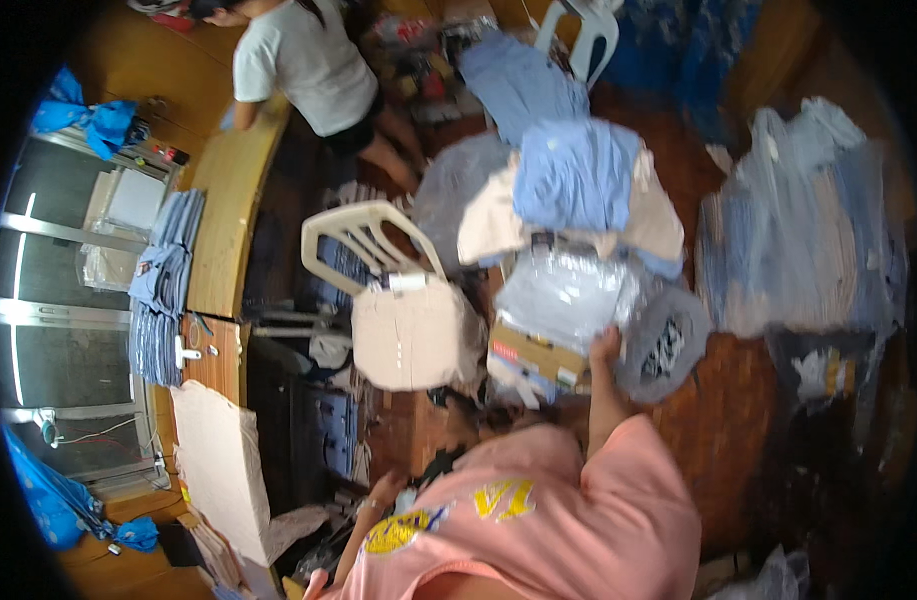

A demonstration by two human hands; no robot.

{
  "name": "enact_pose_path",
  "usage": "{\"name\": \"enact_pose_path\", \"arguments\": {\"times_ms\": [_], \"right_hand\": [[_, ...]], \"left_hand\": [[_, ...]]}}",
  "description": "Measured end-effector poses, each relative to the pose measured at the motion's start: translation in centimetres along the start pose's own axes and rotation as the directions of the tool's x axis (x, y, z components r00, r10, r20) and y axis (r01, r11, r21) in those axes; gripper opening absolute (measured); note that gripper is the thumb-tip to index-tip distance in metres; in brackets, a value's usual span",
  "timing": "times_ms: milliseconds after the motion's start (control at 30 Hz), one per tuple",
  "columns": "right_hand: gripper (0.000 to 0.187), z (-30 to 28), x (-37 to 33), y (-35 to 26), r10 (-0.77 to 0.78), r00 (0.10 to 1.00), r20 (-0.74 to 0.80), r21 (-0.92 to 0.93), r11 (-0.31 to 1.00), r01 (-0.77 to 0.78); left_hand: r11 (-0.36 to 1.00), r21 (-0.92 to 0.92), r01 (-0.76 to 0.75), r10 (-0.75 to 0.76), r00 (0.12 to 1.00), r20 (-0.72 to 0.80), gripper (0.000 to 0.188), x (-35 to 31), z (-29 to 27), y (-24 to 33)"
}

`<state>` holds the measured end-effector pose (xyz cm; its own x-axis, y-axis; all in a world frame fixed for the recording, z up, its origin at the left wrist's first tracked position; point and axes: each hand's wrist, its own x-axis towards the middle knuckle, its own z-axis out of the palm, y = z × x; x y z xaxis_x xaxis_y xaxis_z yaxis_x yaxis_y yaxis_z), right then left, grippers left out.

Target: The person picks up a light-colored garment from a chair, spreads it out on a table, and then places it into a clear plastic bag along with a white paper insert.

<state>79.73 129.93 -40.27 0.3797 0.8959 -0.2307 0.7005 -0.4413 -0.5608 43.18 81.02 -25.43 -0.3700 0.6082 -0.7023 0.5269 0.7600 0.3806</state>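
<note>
My right hand [606,346] reaches forward to the right end of a brown cardboard box [534,352], at the near edge of a stack of clear plastic bags [564,285]. Its fingers are blurred, so their grip does not show. Low by my left side is my left hand [387,488], small and smeared, near dark things on the floor. Whether it holds anything cannot be made out. Behind the bags, a folded blue garment [579,178] lies on a beige cloth [491,222]. To the right of the box stands a grey plastic-lined bin [664,345] with scraps inside.
A beige plastic chair [374,240] with a cloth-covered seat stands left of the box. Further left is a wooden table [224,215] beside stacked blue garments [159,290]. Plastic-covered garment piles [799,230] stand at right. Another person [309,70] leans at the table's far end.
</note>
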Motion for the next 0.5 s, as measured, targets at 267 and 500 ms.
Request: {"name": "enact_pose_path", "arguments": {"times_ms": [267,500], "right_hand": [[0.026,-7.0,-7.4,-4.9,-0.275,0.961,-0.015,0.495,0.833,0.246],[0.019,-14.0,-16.2,-11.2,-0.847,0.513,0.138,0.517,0.503,0.692]], "left_hand": [[0.747,-0.519,-0.416,0.461,0.886,-0.045,0.030,9.7,-0.3,20.0],[0.604,-0.535,-0.591,0.603,0.778,-0.177,0.030,13.4,-0.4,39.1]]}}
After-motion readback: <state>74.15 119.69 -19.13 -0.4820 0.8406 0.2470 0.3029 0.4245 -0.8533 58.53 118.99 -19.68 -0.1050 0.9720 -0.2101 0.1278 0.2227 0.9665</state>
